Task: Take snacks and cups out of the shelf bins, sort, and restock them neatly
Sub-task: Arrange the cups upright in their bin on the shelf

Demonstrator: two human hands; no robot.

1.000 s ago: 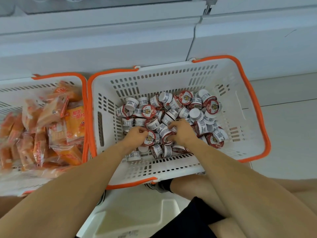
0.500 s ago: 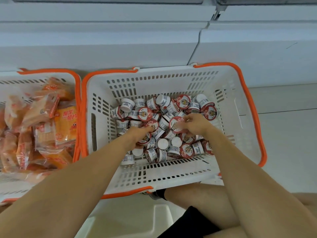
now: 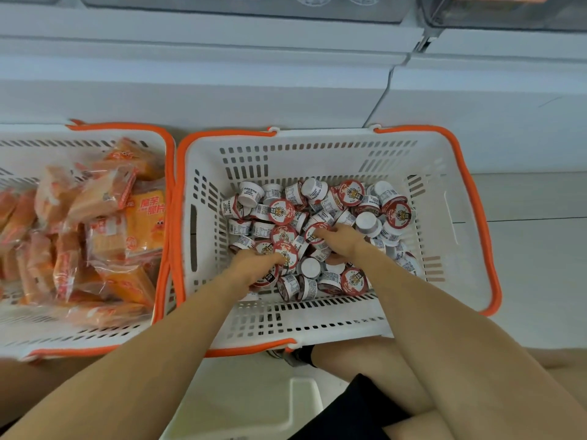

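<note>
**Both hands in the cup basket, cups lying every which way**

We are reaching into the white slotted plastic basket with orange rim [image 3: 470,217], where the small white plastic cups with red foil lids [image 3: 317,236] are lying in a loose heap on its floor. Our left hand [image 3: 251,268] is curling its fingers [image 3: 274,258] round a red-lidded cup at the near-left of the heap. Our right hand [image 3: 344,238] is pinching another cup just beyond it, lid tilted toward us. The remaining cups are spreading away from both hands toward the far wall, some upright, some on their sides (no common axis to grasp along), so we are judging the right hand nearer the larger far cluster. The orange crinkly snack packets [image 3: 104,223] are sitting in the neighbouring white basket [image 3: 38,341], well to the left.
</note>
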